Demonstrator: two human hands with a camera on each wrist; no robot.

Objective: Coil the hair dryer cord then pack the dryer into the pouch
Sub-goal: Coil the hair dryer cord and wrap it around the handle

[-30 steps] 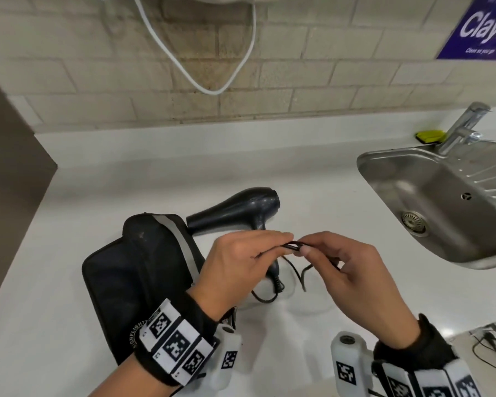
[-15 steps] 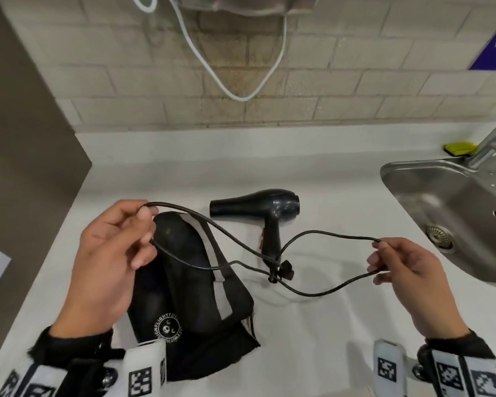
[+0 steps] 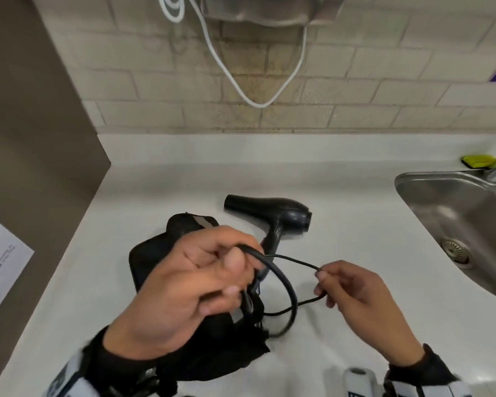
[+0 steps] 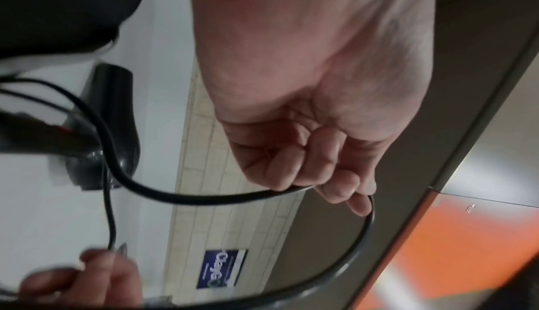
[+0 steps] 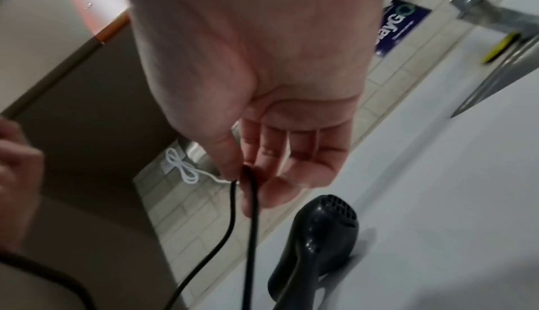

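The hair dryer (image 3: 272, 214) is laid on its side on the white counter (image 3: 341, 224), a smooth black plastic body with a tapering nozzle and a grilled rear end seen in the right wrist view (image 5: 323, 229). From the base of its handle a thin, round black cord (image 3: 287, 285) is led toward the person and is gathered into loose loops held up in front of the dryer. One bend of the loops is pinched by the left hand (image 3: 195, 293), whose fingers are curled round the cord; in the left wrist view (image 4: 306, 107) the cord is seen passing under the fingertips. The opposite bend is pinched between thumb and forefinger of the right hand (image 3: 361, 305), the remaining fingers being relaxed and partly extended. The pouch (image 3: 161, 262), of soft black fabric with a grey strip, is laid flat on the counter just beside the dryer's nozzle end and is largely hidden by the left hand and wrist. Beyond the dryer's rear end a stainless steel sink (image 3: 453, 222) is set into the counter, with a yellow sponge (image 3: 478, 161) at its far corner. Behind the dryer a wall of pale brick-shaped tiles (image 3: 355, 90) is seen, against which a white cable (image 3: 258, 101) is hung in a loop. A printed sheet of paper (image 3: 0, 265) is seen far out past the pouch.
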